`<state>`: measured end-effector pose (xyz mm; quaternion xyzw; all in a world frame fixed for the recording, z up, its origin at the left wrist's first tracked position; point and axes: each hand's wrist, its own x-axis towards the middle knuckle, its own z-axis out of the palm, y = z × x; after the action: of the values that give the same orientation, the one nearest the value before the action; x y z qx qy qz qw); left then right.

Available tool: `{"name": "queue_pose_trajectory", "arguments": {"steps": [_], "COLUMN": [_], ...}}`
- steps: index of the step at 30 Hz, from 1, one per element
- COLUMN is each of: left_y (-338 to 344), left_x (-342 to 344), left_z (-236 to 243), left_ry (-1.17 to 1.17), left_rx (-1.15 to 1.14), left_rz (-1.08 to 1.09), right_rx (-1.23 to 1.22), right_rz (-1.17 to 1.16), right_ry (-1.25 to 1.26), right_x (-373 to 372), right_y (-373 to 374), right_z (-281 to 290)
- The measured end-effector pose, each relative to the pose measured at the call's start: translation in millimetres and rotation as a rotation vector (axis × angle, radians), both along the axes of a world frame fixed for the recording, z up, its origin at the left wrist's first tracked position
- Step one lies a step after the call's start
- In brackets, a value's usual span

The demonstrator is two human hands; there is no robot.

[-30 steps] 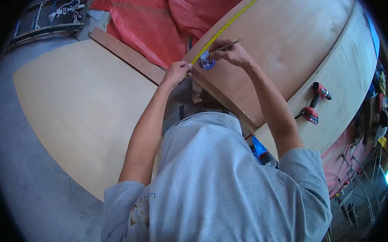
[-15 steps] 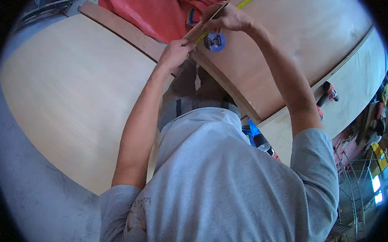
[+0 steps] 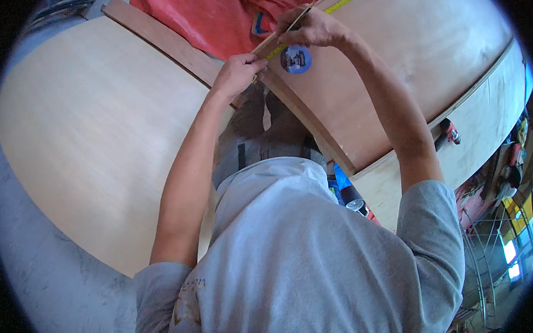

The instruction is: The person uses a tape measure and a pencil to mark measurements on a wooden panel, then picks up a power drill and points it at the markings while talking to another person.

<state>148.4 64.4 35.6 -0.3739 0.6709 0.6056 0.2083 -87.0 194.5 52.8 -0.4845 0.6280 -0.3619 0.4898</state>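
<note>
A yellow tape measure (image 3: 344,3) lies along the far edge of a reddish plywood panel (image 3: 365,81). At that panel's corner, my left hand (image 3: 238,75) is closed on the near end of the tape, with a bit of yellow showing below the fingers. My right hand (image 3: 313,29) rests over the same edge, farther along, fingers closed on a thin pencil (image 3: 300,17) that points up and away. Part of the tape passes beneath this hand and is hidden. A round blue sticker (image 3: 296,59) sits on the panel between my two hands.
Left of me lies a large pale plywood sheet (image 3: 101,135), with a narrow wooden board (image 3: 159,40) along its far edge. Red sheeting (image 3: 190,14) is beyond. A red and black power drill (image 3: 449,133) rests on another pale panel (image 3: 476,134) at right. Metal racking (image 3: 483,253) stands farther right.
The view has shifted slightly. My right hand has turned a little, so the pencil shows more plainly. My left hand stays on the tape at the panel's corner.
</note>
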Motion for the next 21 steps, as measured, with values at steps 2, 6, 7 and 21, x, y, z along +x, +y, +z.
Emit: {"name": "queue_pose_trajectory", "arguments": {"steps": [2,6,7,21], "left_y": [-1,-2,-2,6], "left_x": [-3,-1,-1,6], "left_z": [3,5,6,-9], "left_ry": [-0.01,-0.02,-0.021,0.043], "left_rx": [0.002,0.037,0.038,0.053], "left_rz": [-0.02,-0.005,-0.003,0.024], "right_rx": [-0.127,-0.171,-0.17,0.109], "right_rz": [-0.004,0.043,0.045,-0.117], "right_ry": [0.075,0.039,0.037,-0.073], "right_x": [2,3,3,8], "right_y": [2,-3,-3,6], "right_z": [-10,-8,-5,11]}}
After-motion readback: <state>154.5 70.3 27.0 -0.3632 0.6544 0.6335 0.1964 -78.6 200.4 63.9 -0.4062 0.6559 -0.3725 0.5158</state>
